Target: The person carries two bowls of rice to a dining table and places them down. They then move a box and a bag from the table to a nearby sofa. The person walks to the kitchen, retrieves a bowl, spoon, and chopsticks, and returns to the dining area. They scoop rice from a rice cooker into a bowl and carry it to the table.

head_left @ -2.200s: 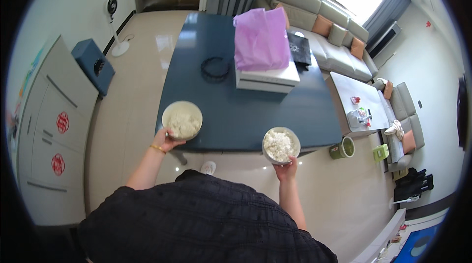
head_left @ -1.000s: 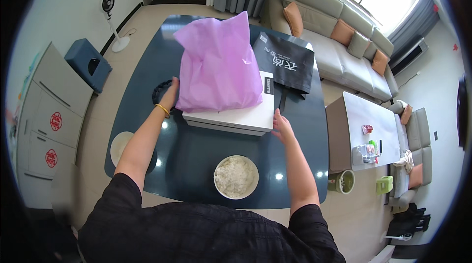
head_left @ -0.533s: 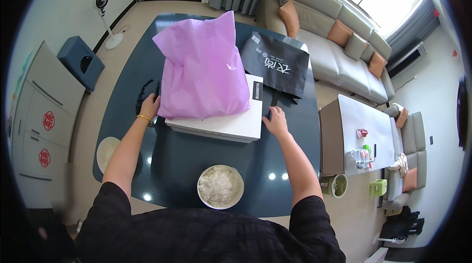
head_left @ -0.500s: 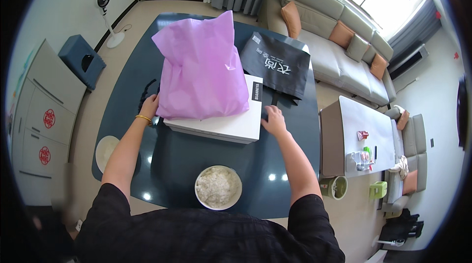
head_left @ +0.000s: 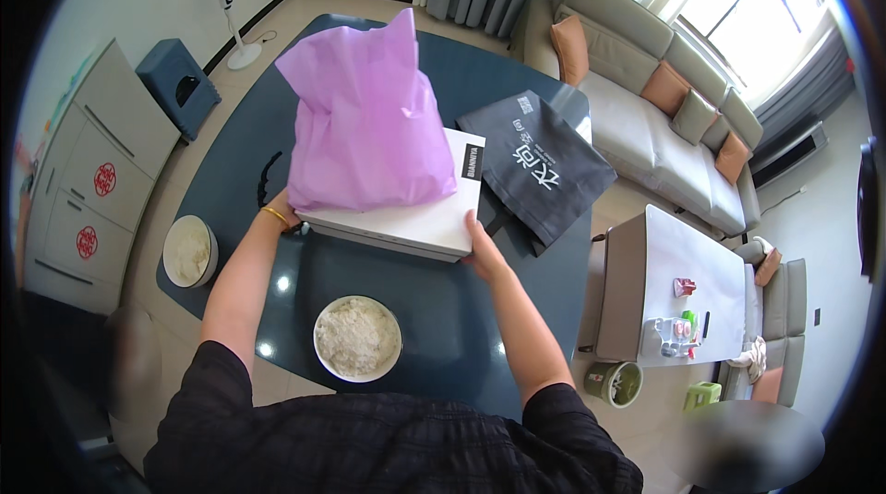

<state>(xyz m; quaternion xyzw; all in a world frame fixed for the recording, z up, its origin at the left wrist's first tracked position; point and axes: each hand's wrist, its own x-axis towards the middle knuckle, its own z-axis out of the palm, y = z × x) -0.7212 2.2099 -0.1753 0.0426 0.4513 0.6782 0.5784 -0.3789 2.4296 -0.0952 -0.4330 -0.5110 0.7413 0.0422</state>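
Observation:
A flat white box [head_left: 388,235] lies across the dark blue table, with a full lilac plastic bag [head_left: 365,125] resting on top of it. My left hand [head_left: 283,205], a gold bracelet at its wrist, grips the box's left end; its fingertips are partly hidden by the bag. At the box's right end, my right hand [head_left: 482,245] is closed round the near corner, thumb on the upper edge. Just beyond that hand lies a flat black bag [head_left: 540,162] with pale printing. A thin black strap or cord [head_left: 268,178] lies beside my left hand.
Near me on the table [head_left: 443,328] stands a bowl of white powder or grains [head_left: 357,337]. Another bowl with white contents [head_left: 189,252] sits at the left edge. Beyond are a sofa [head_left: 628,106], a low table [head_left: 646,309], a bin [head_left: 614,383] and a blue stool [head_left: 177,83].
My right hand has come from beside the box to grip its right end. The black bag has turned and slid rightward. My view has shifted, showing more of the left bowl.

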